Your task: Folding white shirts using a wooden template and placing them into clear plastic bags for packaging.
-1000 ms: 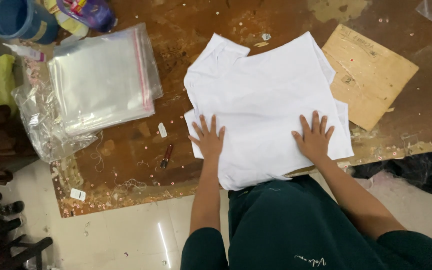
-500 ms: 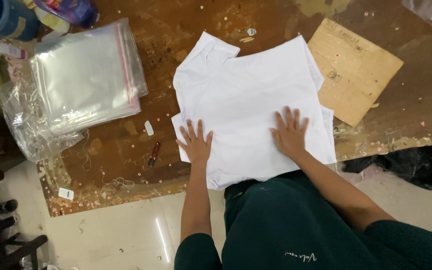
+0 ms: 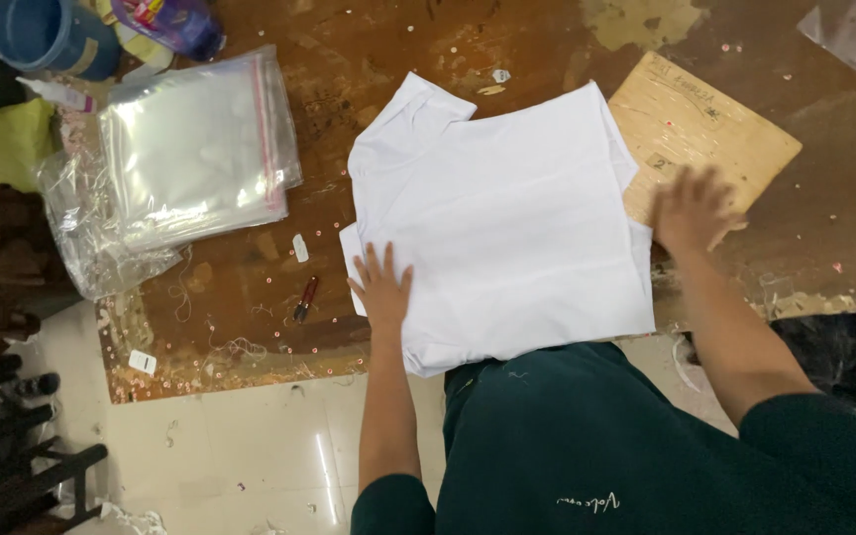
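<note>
A white t-shirt (image 3: 502, 213) lies flat on the worn brown table (image 3: 369, 59), one short sleeve sticking out at its upper left. My left hand (image 3: 381, 288) rests flat on the shirt's lower left corner, fingers spread. My right hand (image 3: 691, 208) is blurred and hovers open just past the shirt's right edge, over the near corner of a tan cardboard sheet (image 3: 705, 134). Neither hand holds anything.
A stack of clear plastic bags (image 3: 195, 149) lies at the left, with crumpled plastic (image 3: 101, 243) beside it. A blue tub (image 3: 47, 35) and a purple packet (image 3: 165, 20) sit at the top left. A small red tool (image 3: 304, 299) lies near the front edge. Pale floor (image 3: 240, 456) below.
My right hand has lifted off the shirt and swung right to the cardboard sheet. My left hand stays pressed on the shirt's lower left corner.
</note>
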